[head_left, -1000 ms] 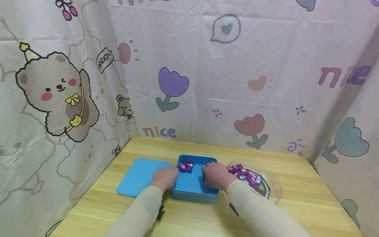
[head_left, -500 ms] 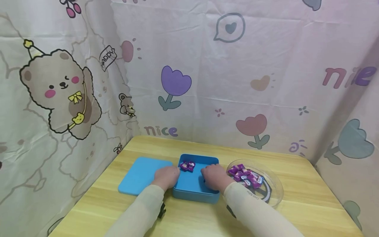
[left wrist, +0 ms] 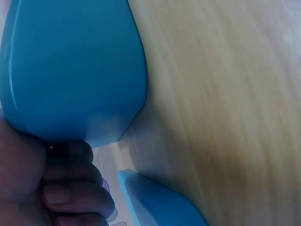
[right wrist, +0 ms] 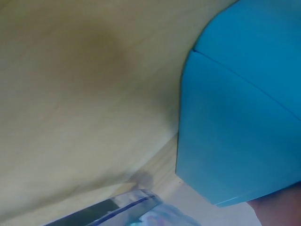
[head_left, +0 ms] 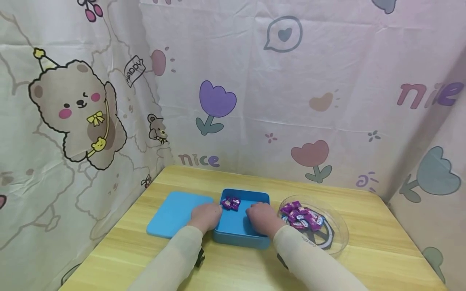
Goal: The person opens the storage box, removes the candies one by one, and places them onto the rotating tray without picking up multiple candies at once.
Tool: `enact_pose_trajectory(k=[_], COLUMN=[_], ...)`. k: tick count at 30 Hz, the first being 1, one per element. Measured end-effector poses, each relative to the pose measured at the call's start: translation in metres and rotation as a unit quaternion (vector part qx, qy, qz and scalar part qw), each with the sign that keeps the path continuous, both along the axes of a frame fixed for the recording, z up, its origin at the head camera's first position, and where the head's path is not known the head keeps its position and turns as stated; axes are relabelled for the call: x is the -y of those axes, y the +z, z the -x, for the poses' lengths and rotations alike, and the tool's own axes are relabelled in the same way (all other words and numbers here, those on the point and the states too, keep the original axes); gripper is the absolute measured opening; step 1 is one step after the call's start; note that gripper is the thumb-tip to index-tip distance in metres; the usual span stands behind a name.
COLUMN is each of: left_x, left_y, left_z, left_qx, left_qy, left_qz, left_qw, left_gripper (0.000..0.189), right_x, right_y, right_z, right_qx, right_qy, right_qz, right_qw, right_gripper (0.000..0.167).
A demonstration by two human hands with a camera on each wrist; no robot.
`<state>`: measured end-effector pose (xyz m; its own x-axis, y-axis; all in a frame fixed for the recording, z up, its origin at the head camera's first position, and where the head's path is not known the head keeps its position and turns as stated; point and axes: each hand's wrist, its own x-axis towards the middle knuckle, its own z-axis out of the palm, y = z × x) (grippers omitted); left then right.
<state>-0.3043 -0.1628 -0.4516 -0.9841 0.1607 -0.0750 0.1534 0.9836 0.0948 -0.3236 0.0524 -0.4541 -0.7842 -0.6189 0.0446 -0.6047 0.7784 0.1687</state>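
A blue rectangular box [head_left: 240, 240] stands uncovered on the wooden table. Two purple-wrapped candies [head_left: 231, 203] lie in its far left corner. At the left wall my left hand [head_left: 206, 216] grips the rim; the left wrist view shows its curled fingers [left wrist: 77, 200] by the box's outer side. My right hand [head_left: 263, 218] reaches over the right wall into the box, fingers bent downward. Its fingertips are hidden, so whether they hold a candy does not show. In the right wrist view, only a bit of that hand appears below the box wall [right wrist: 235, 127].
A flat blue lid [head_left: 171, 214] lies left of the box. To the right sits a clear round dish [head_left: 342, 228] with several purple-wrapped candies [head_left: 309, 218] and a black-and-white pattern. Printed fabric [head_left: 255, 81] hangs behind and beside the table [head_left: 233, 275].
The right hand has shifted slightly left within the box, uncovering more of the dish. The left hand keeps its place at the box rim. The head view has turned slightly.
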Motion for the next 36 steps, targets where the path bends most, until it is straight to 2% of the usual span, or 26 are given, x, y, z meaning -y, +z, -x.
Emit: enact_pose_trajectory(k=[4,9,13,17,22,26,29,36], left_x=[0.000,-0.001,0.000,0.000,-0.001,-0.001,-0.001,-0.002], left_y=[-0.001,-0.002,-0.003,-0.002,-0.002,-0.002,-0.001,0.001], left_z=[0.001,0.001,0.001,0.002,0.002,0.002,0.001,0.000], left_qx=[-0.004,-0.004,0.000,0.005,0.005,-0.003,-0.007,-0.004], left_qy=[-0.008,-0.007,-0.010,0.001,0.003,-0.014,-0.019,-0.013], left_qz=[0.016,0.014,0.017,-0.001,0.000,0.026,0.029,0.014], left_qw=[0.9998,0.9999,0.9998,1.0000,1.0000,0.9996,0.9994,0.9998], left_gripper=[0.025,0.024,0.020,0.023,0.025,0.021,0.019,0.019], right_x=[-0.003,-0.007,-0.010,-0.016,-0.034,-0.056,-0.074,-0.109], right_y=[-0.001,0.000,0.007,0.017,0.025,0.028,0.030,0.031], right_z=[0.001,-0.001,-0.005,-0.006,-0.006,-0.005,-0.002,-0.002], right_qx=[-0.007,0.000,0.005,-0.006,0.007,0.012,0.007,0.019], right_qy=[0.012,0.021,0.035,0.038,-0.001,-0.038,-0.051,-0.081], right_qz=[0.005,0.025,0.063,0.109,0.159,0.190,0.208,0.213], right_qw=[0.9999,0.9995,0.9974,0.9933,0.9872,0.9809,0.9768,0.9735], right_gripper=[0.011,0.008,0.005,0.008,0.011,0.013,0.012,0.014])
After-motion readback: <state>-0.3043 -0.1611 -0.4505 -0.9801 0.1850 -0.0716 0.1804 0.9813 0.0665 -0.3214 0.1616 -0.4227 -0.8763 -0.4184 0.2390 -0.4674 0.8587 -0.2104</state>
